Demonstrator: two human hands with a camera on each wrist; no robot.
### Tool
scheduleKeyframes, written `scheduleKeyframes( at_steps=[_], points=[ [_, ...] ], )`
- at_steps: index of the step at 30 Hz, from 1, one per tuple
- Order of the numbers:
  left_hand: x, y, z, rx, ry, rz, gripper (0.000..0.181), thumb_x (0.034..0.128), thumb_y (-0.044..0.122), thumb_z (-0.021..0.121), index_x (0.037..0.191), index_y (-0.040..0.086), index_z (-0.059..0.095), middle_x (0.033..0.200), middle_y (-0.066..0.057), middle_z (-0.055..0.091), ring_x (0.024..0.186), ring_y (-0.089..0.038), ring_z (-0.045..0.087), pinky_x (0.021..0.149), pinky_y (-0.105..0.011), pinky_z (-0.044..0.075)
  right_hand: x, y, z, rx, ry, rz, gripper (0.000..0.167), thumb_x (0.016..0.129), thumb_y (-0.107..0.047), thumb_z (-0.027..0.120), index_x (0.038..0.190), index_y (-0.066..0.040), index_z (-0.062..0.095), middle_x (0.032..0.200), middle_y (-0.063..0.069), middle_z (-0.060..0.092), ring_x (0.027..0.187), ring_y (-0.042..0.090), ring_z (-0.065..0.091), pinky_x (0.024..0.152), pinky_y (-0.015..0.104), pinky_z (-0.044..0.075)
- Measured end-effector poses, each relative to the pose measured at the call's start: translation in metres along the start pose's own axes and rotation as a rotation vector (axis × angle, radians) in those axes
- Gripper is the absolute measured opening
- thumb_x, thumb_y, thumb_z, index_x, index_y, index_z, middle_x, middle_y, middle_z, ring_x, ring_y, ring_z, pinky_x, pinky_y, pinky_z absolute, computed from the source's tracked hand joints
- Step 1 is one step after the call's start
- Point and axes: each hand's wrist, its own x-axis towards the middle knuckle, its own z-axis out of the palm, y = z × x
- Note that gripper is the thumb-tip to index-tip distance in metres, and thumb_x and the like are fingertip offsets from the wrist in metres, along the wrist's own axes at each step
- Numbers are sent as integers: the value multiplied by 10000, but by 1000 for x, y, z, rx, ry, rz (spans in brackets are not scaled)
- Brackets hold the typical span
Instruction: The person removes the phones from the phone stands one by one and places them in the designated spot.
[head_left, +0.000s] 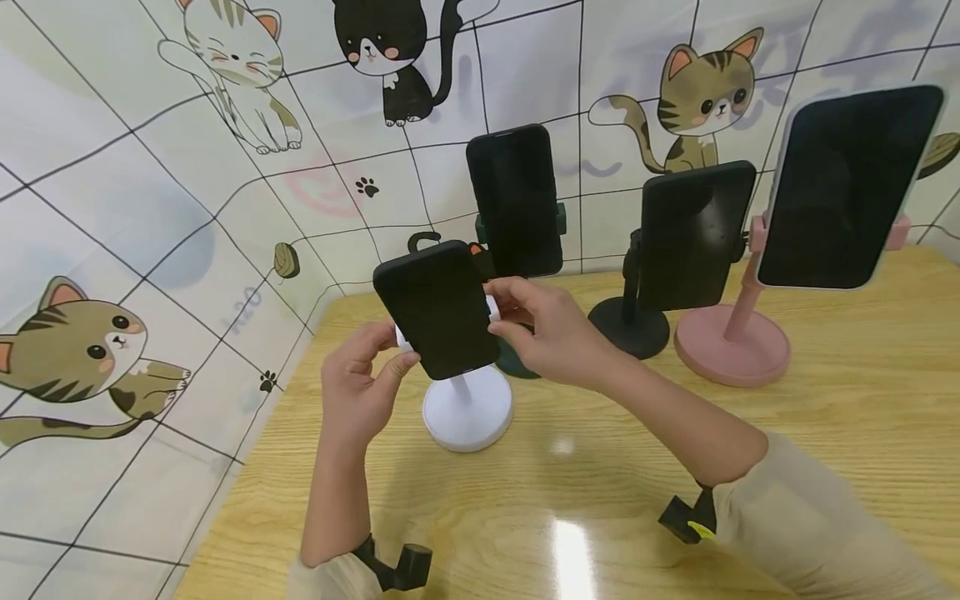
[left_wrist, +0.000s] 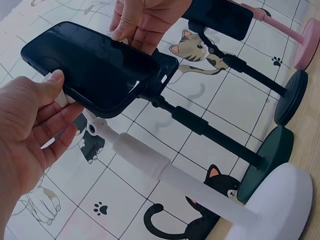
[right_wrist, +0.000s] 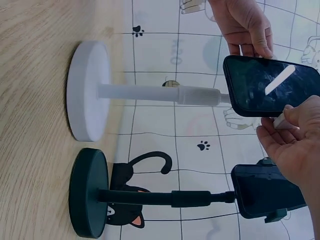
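Observation:
A black phone [head_left: 438, 310] sits in the clamp of a white phone stand [head_left: 468, 417], its dark screen facing me. At the phone's left side, my left hand [head_left: 358, 379] pinches the white clamp arm [left_wrist: 62, 99], thumb in front and fingers behind. My right hand [head_left: 553, 335] grips the opposite white clamp arm [head_left: 492, 308] between thumb and fingers. In the left wrist view, the stand's ribbed white collar [left_wrist: 140, 154] shows below the phone. The round white base [right_wrist: 89, 91] rests on the table.
Behind stands a dark green stand [right_wrist: 89, 192] with a black phone [head_left: 517, 200]. Further right are a black stand [head_left: 628, 327] with a phone [head_left: 697, 237] and a pink stand [head_left: 733, 346] with a white-edged phone [head_left: 847, 187]. A cat-print wall covering [head_left: 525, 75] borders the wooden table [head_left: 600, 467].

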Motion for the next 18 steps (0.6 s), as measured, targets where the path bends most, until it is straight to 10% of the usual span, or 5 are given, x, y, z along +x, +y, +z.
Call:
scheduleKeyframes(
  at_steps=[18],
  points=[
    [2, 25, 22, -155, -74, 164, 333, 740, 205, 706, 934, -61, 655, 926, 68, 651, 841, -109, 595, 758, -237, 464, -48, -24, -29, -17, 82, -73, 341, 775, 65, 645, 1099, 3, 560, 963, 41, 617, 897, 127, 606, 838, 291, 473]
  ],
)
